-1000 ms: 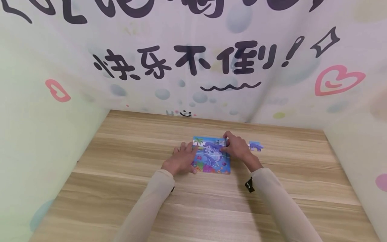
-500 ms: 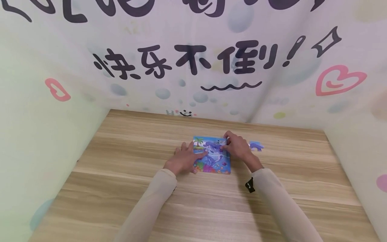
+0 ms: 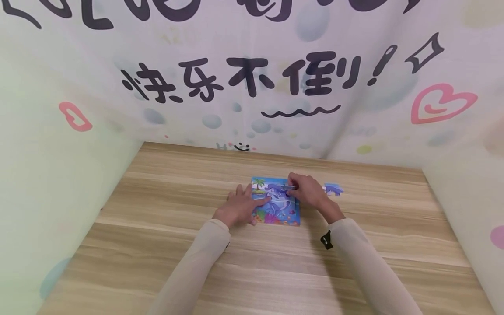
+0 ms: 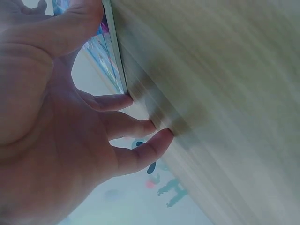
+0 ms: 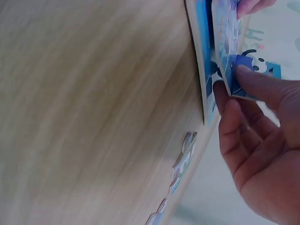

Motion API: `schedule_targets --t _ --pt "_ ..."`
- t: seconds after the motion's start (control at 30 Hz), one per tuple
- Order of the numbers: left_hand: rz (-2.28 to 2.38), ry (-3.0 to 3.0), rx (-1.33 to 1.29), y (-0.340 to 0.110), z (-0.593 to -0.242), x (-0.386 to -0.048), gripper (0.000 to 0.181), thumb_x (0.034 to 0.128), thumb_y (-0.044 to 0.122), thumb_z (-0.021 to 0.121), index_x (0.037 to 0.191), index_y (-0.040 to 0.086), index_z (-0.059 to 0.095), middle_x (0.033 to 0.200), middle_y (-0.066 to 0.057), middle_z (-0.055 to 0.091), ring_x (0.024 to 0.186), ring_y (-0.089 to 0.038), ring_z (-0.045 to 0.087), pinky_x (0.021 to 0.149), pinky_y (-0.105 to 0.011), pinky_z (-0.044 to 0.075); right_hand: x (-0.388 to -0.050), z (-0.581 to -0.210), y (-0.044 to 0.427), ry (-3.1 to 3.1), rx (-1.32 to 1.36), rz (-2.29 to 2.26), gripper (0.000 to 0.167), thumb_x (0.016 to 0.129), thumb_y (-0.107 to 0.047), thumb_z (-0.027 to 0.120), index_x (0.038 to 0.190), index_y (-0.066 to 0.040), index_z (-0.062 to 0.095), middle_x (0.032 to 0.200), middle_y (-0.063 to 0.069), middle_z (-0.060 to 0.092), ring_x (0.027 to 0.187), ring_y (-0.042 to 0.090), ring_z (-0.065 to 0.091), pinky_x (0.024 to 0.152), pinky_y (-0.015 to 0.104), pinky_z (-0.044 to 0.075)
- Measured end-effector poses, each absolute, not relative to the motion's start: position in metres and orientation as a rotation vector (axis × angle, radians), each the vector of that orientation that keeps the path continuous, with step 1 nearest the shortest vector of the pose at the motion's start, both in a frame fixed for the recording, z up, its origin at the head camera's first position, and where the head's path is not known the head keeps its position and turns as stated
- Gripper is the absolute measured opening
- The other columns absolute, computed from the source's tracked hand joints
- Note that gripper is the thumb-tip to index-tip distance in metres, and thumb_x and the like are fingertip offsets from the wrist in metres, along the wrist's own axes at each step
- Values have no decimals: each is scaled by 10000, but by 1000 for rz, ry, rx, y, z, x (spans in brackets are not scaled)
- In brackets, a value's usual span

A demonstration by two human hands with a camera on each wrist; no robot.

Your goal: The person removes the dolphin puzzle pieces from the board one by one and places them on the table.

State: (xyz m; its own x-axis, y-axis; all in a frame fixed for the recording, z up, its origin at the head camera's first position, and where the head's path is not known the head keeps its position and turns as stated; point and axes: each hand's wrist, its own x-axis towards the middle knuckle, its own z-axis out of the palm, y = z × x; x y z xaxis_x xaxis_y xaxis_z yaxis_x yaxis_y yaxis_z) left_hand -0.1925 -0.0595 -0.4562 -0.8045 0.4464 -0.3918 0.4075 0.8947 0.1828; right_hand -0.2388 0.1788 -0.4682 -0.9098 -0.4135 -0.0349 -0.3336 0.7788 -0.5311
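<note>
"One puzzle piece [image 3: 288,187]! Where do we have it?"
"Our right grip [image 3: 309,191] pinches it at the far corner of our dolphin puzzle [image 3: 280,211] on the desk [image 3: 256,271]. Our left grip [image 3: 238,207], fingers spread, touches the puzzle."

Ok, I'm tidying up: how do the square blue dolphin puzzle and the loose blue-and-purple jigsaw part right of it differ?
The square blue dolphin puzzle is larger than the loose blue-and-purple jigsaw part. The puzzle's outline is straight-sided; the part's is jagged. The right hand pinches a raised section of the puzzle, while neither hand grips the part. Both carry blue-and-purple print and lie on the wood-grained table.
</note>
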Motion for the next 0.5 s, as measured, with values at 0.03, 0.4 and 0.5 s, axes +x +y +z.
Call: schedule_targets --t 0.03,0.4,0.5 --pt "122 2629 626 -60 -457 -193 822 830 391 769 1513 482 321 1620 -203 161 1253 -401 338 988 -501 361 -239 -468 179 2812 -631 -800 215 899 -105 723 830 -128 520 796 15 577 761 201 536 682 321 404" --pt "105 2632 638 -59 -459 -195 824 824 395 776 1510 484 327 1623 -207 162 1211 -377 350 977 -521 385 -238 -474 183 2785 -642 -849 103 933 -125 688 924 -137 586 800 4 586 749 196 519 680 331 402" --pt "113 2630 631 -59 -459 -194 820 829 389 774 1511 479 329 1626 -209 154 1238 -389 342 1000 -538 377 -240 -476 183 2740 -479 -967 120 960 -164 658 1050 -101 610 858 72 633 737 212 532 636 309 414"
